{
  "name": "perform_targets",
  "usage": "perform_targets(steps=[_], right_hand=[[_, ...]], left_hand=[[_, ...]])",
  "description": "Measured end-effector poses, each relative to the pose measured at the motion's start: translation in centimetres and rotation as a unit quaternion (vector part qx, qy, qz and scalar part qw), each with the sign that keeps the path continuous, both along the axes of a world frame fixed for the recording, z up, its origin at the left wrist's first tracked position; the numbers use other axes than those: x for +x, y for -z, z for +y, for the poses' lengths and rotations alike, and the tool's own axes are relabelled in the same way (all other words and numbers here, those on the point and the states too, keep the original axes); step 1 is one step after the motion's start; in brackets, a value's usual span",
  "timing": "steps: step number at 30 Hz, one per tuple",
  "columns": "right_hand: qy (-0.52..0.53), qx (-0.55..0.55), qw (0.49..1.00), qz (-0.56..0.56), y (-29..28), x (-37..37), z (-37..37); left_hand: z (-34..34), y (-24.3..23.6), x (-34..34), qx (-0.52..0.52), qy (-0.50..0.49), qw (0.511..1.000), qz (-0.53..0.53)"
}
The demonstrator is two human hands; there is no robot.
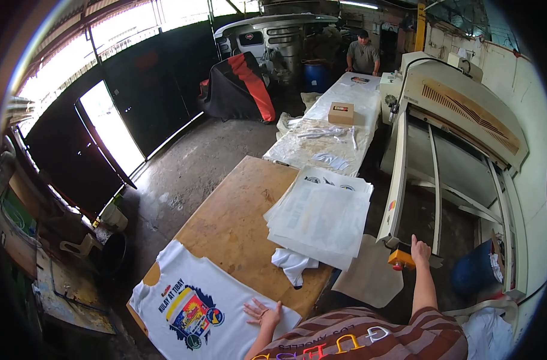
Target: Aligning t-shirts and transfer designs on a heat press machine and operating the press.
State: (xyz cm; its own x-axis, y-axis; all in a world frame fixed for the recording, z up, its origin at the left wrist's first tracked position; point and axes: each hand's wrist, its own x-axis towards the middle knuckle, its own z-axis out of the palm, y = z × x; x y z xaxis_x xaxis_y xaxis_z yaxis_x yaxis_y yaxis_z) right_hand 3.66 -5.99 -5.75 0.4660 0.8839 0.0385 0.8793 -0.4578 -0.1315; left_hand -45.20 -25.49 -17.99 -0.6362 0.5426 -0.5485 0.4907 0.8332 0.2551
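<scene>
A white sleeveless shirt with a colourful print lies flat on the near end of the brown table. My left hand rests on its lower part, fingers spread. Out to the right, my right hand is closed at the end of a yellow control box with a red button, one digit pointing up. The box sits at the front corner of a large heat press. What the curled fingers touch underneath is hidden.
The brown table bears a stack of pale printed sheets and a crumpled white cloth. Beyond, a long white table carries a cardboard box. Another person stands at its far end. A blue drum is at right.
</scene>
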Motion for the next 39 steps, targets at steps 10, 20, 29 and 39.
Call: perform_targets(steps=[10, 20, 29, 39], right_hand=[[0.024, -0.065, 0.996, 0.055, -1.3, -1.1, 0.3], [0.026, -0.073, 0.996, 0.046, -2.2, -2.1, 0.2], [-0.045, -0.118, 0.991, 0.052, -3.9, -1.0, 1.8], [-0.021, 0.015, 0.998, 0.057, -1.8, -0.4, 1.6]], left_hand=[[-0.7, 0.4, -0.5, 0.053, 0.022, 0.998, -0.016], [-0.7, 1.0, -0.1, 0.059, 0.003, 0.998, 0.013], [-0.2, -0.1, -0.1, 0.016, 0.006, 1.000, 0.020], [1.4, -1.1, -1.4, -0.146, 0.029, 0.988, -0.050]])
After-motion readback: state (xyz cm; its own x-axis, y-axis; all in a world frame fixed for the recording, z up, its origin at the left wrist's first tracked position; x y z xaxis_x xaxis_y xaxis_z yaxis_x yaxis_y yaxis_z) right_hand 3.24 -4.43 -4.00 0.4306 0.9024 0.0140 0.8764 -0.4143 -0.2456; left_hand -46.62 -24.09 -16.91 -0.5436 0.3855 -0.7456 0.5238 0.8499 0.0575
